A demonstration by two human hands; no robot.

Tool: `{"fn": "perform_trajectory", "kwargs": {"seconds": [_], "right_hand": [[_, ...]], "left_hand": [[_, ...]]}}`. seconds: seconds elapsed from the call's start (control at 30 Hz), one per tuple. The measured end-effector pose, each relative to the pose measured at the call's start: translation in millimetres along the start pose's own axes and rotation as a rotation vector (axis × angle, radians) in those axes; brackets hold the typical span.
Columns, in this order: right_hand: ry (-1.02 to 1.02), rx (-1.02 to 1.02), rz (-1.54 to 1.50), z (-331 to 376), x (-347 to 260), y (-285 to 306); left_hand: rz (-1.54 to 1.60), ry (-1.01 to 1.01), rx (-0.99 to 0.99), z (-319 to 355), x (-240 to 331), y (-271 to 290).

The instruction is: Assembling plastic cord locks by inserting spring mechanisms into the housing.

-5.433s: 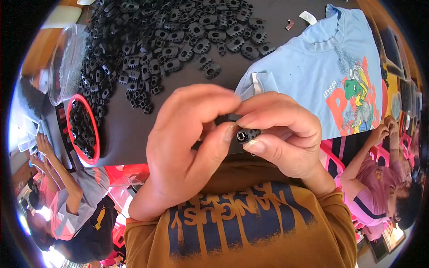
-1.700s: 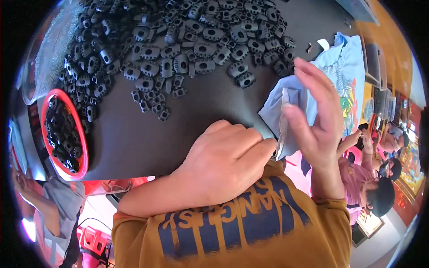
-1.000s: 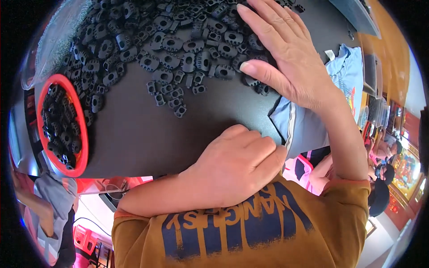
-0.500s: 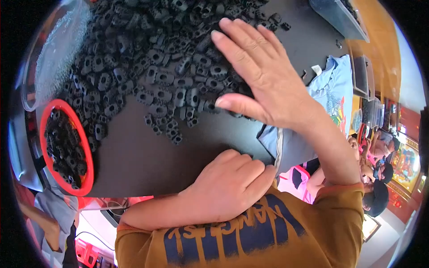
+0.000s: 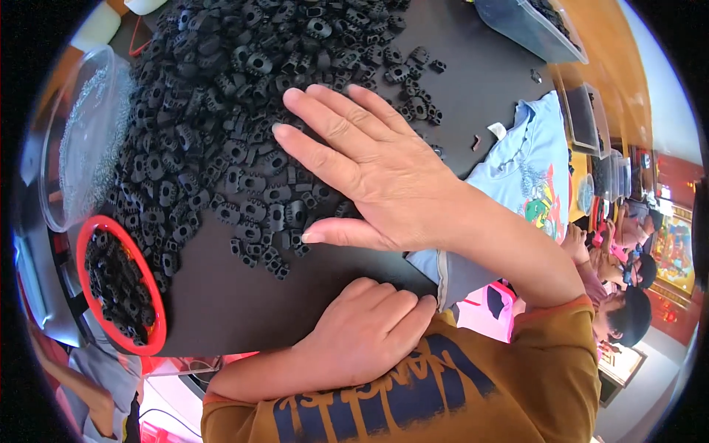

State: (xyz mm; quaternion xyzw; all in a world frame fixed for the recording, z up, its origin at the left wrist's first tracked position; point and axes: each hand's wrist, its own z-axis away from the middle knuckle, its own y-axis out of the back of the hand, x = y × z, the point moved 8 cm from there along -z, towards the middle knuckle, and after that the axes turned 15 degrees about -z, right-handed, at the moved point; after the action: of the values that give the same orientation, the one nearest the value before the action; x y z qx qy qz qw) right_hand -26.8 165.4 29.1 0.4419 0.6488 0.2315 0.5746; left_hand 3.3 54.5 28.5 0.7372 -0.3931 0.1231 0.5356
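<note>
A large heap of small black plastic pieces (image 5: 221, 88) with oval holes and toothed edges, resembling hair claw clip halves, covers the dark table (image 5: 221, 310). My right hand (image 5: 384, 173) is open, palm down with the thumb spread, over the near right side of the heap. Its fingertips reach the loose pieces; what lies under the palm is hidden. By the table's near edge, in front of my chest, my left hand (image 5: 373, 321) is closed with its fingers curled under. Whether anything is inside it cannot be seen.
A red-rimmed basket (image 5: 158, 325) of black pieces stands at the left, with a clear tub (image 5: 53, 210) of tiny shiny bits behind it. Light blue printed cloth (image 5: 509, 159) lies under my right forearm. A clear bin (image 5: 528, 33) is far right. Other people (image 5: 628, 314) sit at the right.
The view has shifted, so table things sit lower and a bit differently. My right hand has moved left and nearer across the heap, still spread. My left hand stays closed by the edge.
</note>
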Motion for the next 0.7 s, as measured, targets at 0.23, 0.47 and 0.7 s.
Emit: {"fn": "perform_trajectory", "kwargs": {"seconds": [0.23, 0.47, 0.7], "right_hand": [[-0.019, -0.003, -0.003, 6, 2, 3], [0.011, -0.041, -0.045, 13, -2, 2], [0.029, 0.147, 0.115, 9, 32, 54]], "left_hand": [[0.007, 0.026, 0.039, -1, 0, 2], [0.019, 0.035, 0.009, -1, -1, 1], [0.055, 0.086, -0.037, 0, -6, -2]]}}
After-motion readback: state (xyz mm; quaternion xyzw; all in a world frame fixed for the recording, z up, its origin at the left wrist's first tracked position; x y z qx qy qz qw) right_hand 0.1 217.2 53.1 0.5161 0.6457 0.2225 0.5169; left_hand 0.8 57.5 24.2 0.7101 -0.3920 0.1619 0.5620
